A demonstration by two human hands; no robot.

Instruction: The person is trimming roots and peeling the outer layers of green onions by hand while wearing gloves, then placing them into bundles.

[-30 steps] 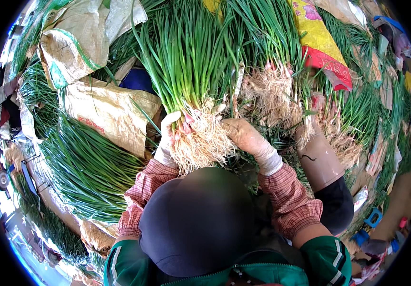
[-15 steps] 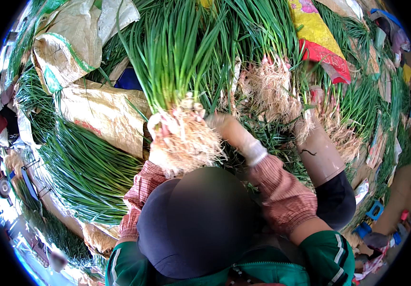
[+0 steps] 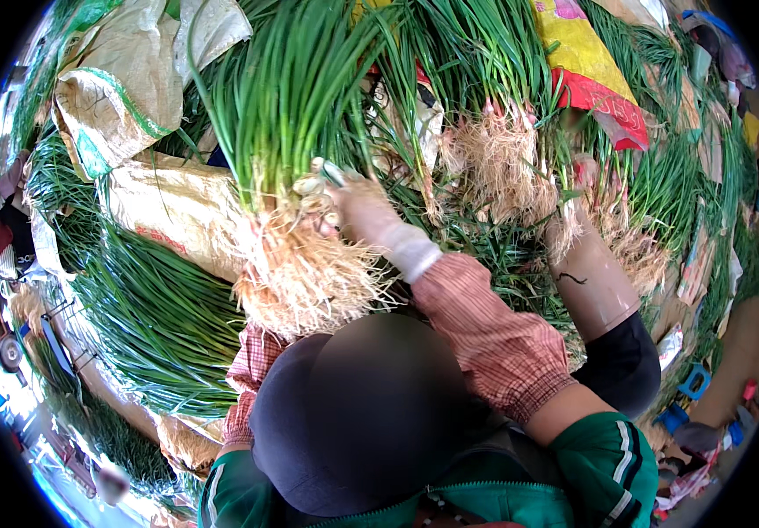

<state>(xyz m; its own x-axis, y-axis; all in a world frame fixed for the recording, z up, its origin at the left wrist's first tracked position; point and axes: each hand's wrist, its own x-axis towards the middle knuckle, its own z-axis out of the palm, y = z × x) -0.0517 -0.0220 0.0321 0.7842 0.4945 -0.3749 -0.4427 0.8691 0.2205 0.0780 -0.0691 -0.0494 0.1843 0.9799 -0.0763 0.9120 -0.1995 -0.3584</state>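
Note:
A thick bunch of green onions (image 3: 296,114) stands upright in front of me, green leaves up and pale, tangled roots (image 3: 309,273) hanging down. My left arm, in a red checked sleeve (image 3: 254,361), reaches up behind these roots. They hide my left hand, which bears the bunch from below. My right hand (image 3: 362,207), with a pale cuff at the wrist, is closed against the right side of the bunch, at the whitish stem bases just above the roots. Some of its fingertips are lost among the stems.
More green onions (image 3: 503,158) with roots toward me lie beyond on the right, beside my boot (image 3: 595,273). A leafy heap (image 3: 151,317) lies at left under a tan woven sack (image 3: 173,207). A yellow and red sack (image 3: 600,79) covers some at the far right.
My right hand has moved left and up from beside the roots onto the stem bases. The bunch has shifted a little left.

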